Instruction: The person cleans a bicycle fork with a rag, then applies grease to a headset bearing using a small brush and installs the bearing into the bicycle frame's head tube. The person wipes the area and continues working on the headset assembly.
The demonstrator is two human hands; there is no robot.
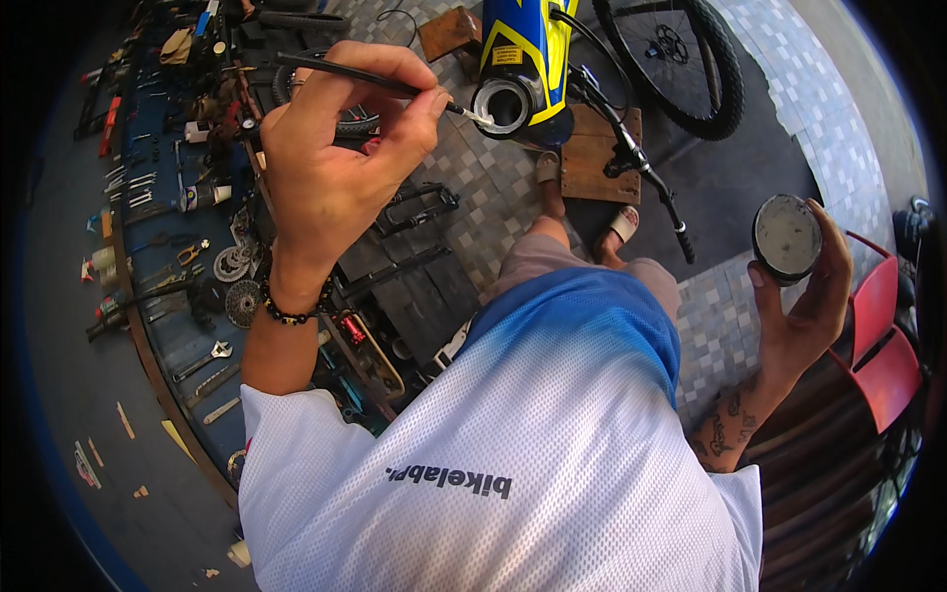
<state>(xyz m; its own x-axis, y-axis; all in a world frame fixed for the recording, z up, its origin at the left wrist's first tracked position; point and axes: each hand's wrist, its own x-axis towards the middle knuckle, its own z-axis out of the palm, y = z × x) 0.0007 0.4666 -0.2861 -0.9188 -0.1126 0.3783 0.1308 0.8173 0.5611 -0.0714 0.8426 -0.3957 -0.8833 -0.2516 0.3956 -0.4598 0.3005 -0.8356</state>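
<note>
The left hand (340,168) pinches a brush (380,81) at the frame tube's rim (505,129), the right hand (804,326) grips a round tin (786,237), and overloaded bristles (473,115) might drip inside.

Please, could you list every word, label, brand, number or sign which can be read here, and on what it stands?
White and blue shirt: dark lettering across the front, upside down in this view; legible, but I do not copy it out.
Blue and yellow bike frame: small yellow label with dark print, mostly too small to read.
Round tin in the right hand: no readable text.
</note>
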